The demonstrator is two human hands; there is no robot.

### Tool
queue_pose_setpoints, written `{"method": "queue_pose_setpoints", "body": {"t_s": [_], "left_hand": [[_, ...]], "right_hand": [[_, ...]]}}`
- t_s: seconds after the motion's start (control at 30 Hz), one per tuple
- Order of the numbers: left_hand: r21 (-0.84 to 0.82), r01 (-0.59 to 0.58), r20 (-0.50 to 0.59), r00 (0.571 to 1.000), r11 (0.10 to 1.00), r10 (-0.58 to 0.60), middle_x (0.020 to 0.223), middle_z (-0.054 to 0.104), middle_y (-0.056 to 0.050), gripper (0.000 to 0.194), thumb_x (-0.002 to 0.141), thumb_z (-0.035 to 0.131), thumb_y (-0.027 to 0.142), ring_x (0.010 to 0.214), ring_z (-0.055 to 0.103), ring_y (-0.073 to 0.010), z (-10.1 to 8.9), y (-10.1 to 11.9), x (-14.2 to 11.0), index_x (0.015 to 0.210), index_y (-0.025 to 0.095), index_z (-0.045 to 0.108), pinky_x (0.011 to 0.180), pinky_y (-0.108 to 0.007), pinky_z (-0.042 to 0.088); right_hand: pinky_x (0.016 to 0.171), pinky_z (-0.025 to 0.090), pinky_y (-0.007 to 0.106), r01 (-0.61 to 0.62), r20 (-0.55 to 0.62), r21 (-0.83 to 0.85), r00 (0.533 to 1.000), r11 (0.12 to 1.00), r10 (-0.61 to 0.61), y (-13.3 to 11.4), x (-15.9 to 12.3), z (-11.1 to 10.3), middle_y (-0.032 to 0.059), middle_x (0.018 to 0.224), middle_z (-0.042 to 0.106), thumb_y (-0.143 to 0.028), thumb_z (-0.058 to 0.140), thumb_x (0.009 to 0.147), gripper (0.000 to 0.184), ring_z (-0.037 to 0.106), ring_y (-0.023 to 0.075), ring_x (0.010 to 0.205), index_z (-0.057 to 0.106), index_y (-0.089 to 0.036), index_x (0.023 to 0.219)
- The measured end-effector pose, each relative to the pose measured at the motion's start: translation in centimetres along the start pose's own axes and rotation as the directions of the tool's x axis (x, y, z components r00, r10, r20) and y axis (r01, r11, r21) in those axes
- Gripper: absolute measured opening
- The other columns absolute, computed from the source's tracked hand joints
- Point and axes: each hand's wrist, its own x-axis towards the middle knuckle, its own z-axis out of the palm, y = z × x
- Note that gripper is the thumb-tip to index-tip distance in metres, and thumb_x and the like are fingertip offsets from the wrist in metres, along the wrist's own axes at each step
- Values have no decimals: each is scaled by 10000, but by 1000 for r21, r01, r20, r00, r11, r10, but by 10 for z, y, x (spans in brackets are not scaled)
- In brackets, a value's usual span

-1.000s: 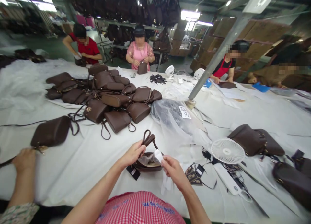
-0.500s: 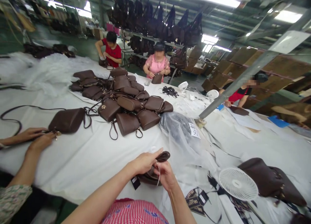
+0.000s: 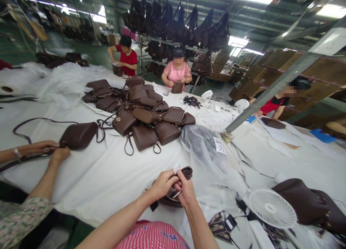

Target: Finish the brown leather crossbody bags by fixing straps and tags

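In the head view my left hand (image 3: 163,185) and my right hand (image 3: 186,190) meet in front of my body, both closed around a coiled dark brown bag strap (image 3: 187,172). A small white round piece (image 3: 176,168) shows at the fingertips, and a thin white strip (image 3: 177,194) hangs between the hands. Below them, partly hidden by my fingers, lies a brown handbag (image 3: 171,201). A black tag (image 3: 154,206) sticks out on its left side.
Ahead is a pile of brown handbags (image 3: 146,137), beside a plastic-wrapped bundle (image 3: 200,144). A white fan (image 3: 272,208), black printed tags (image 3: 220,227) and a larger bag (image 3: 302,202) lie right. At left, a co-worker's hands (image 3: 58,153) handle another bag (image 3: 78,135).
My hands have come closer together at the strap, and the white round piece now shows above the fingertips. The co-worker's hands at left have shifted along their bag's strap. The view has turned slightly.
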Motion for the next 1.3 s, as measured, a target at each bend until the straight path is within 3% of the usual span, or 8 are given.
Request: {"method": "queue_pose_setpoints", "body": {"t_s": [0.17,0.33,0.57,0.83,0.9,1.07,1.23,1.3], "left_hand": [[-67,139,27,990,988,-137,702,601,-12,297,846,468,329,607,548,-146,1,-11,9,968,121,643,624,-271,465],[127,102,-69,993,987,-94,675,580,-3,209,796,475,253,674,509,-145,-9,-11,16,755,127,636,673,-254,424],[258,-7,-59,998,966,23,757,599,-3,211,809,457,258,739,506,-142,-9,5,12,792,149,637,736,-247,400],[-43,180,-87,979,983,-183,553,392,67,199,748,499,338,521,331,-80,-8,9,14,646,170,465,518,-213,272],[-109,213,-77,972,971,-222,527,376,76,217,744,509,357,483,299,-69,-8,10,14,644,173,454,483,-209,235],[-166,273,-14,960,948,-279,520,380,83,225,753,507,377,437,273,-57,-8,10,13,669,174,457,444,-206,192],[-84,258,-80,961,962,-265,527,387,75,181,755,491,317,475,297,-68,-11,10,15,655,170,454,483,-207,234],[-44,245,-72,966,969,-247,542,398,69,168,751,492,302,503,316,-75,-12,11,16,656,167,462,509,-211,259]], "right_hand": [[343,346,129,-47,-28,-165,999,985,43,1,-6,-2,-81,497,492,-445,847,547,442,433,37,396,570,-159,738],[637,586,268,-39,-5,-260,999,965,39,-3,-15,-13,29,840,700,-441,856,499,588,695,173,722,613,-172,963],[462,517,252,59,-9,-623,997,780,-82,-4,-13,-32,-4,636,652,-549,732,595,477,644,173,549,571,-182,854],[500,353,232,275,158,-788,955,551,-252,-9,-10,-46,-67,505,433,-531,549,793,361,417,110,492,533,-200,650],[518,341,232,290,164,-786,949,545,-268,-8,-9,-45,-60,526,431,-537,548,794,376,409,112,526,520,-198,634],[435,289,229,166,94,-701,986,694,-141,-7,-9,-43,-73,490,385,-606,467,818,438,344,97,439,440,-217,619],[516,423,237,278,215,-749,961,601,-176,-18,-20,-44,-59,549,538,-499,634,771,361,511,121,486,598,-198,967],[550,473,248,261,257,-709,961,655,-105,-28,-27,-41,-26,610,605,-484,665,759,361,581,140,550,622,-197,974]]}}
